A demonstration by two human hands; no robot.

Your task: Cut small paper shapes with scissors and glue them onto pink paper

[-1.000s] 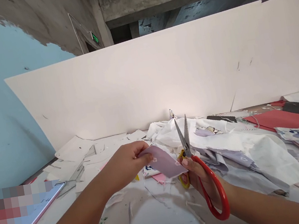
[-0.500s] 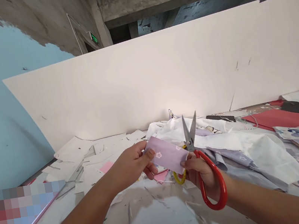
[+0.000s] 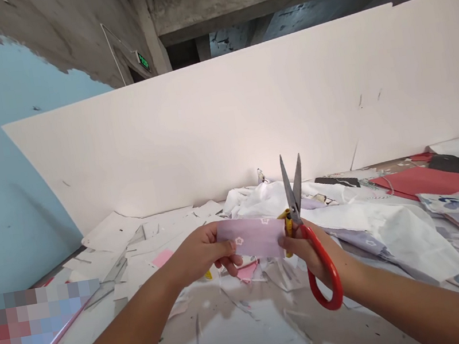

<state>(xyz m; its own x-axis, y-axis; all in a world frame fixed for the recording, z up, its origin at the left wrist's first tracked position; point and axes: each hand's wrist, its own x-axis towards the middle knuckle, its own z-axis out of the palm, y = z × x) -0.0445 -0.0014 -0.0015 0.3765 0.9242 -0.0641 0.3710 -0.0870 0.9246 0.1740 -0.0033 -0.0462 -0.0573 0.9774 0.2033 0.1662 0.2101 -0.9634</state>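
Note:
My left hand (image 3: 201, 252) pinches the left end of a small lilac fabric piece (image 3: 252, 237) printed with white flowers, held flat above the table. My right hand (image 3: 312, 252) grips red-handled scissors (image 3: 303, 224), blades pointing up and slightly apart, while its fingertips also touch the right end of the fabric. The scissors stand just right of the fabric piece.
A white table (image 3: 247, 338) strewn with paper slivers lies below. White paper scraps (image 3: 113, 237) lie at left, a heap of white and patterned cloth (image 3: 372, 219) at right, red sheets (image 3: 426, 178) beyond. A white board (image 3: 247, 117) stands behind. A tablet (image 3: 29, 337) lies at lower left.
Both hands have lifted a little and the fabric piece has turned from tilted to level. The scissors rose and their blades opened, then narrowed slightly.

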